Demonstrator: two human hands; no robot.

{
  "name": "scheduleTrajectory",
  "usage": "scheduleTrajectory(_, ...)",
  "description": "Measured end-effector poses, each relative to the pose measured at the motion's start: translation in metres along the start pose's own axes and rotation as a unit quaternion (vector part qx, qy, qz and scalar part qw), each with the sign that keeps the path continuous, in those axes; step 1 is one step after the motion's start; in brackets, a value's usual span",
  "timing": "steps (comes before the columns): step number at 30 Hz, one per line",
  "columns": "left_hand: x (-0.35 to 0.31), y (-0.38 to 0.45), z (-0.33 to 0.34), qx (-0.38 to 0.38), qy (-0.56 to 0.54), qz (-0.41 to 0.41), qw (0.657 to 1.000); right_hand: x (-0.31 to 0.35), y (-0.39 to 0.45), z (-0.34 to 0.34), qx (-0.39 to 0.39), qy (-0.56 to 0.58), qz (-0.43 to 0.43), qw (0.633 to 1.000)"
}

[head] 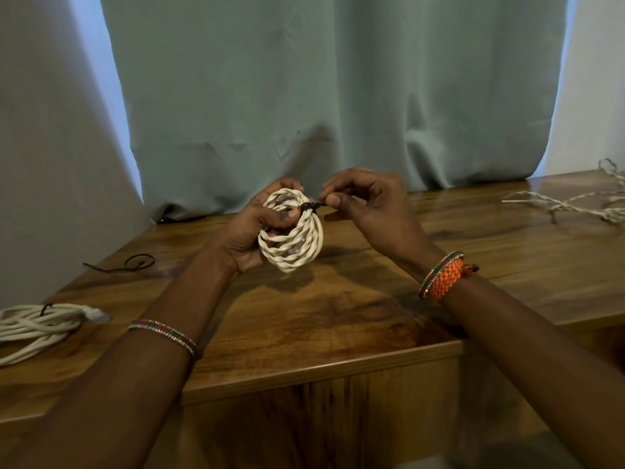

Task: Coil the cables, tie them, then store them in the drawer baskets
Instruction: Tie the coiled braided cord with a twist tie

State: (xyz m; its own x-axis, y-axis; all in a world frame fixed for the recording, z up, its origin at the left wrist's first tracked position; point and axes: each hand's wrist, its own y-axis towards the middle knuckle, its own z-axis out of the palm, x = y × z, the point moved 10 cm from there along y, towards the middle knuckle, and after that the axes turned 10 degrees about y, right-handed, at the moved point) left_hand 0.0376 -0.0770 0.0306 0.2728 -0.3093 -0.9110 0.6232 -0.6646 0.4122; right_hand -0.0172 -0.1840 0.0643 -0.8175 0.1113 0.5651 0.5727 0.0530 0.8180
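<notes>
A coiled white twisted cable [294, 243] is held upright above the wooden table [338, 316]. My left hand [252, 231] grips the coil from the left, thumb pressed near its top. A black tie [309, 207] is wrapped round the coil's upper part. My right hand [367, 206] pinches the tie's free end between thumb and forefinger, just right of the coil.
A second white cable coil [37, 324] with a black tie lies at the table's left edge. A loose black tie [130, 263] lies at the back left. An uncoiled thin cable [581, 201] sprawls at the back right. A grey-green curtain [338, 96] hangs behind.
</notes>
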Motion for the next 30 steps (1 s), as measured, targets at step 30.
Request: scheduleTrajectory(30, 0.004, 0.000, -0.002, -0.015, 0.050, -0.013, 0.999, 0.015, -0.008, 0.001, -0.035, -0.098, -0.071, 0.992)
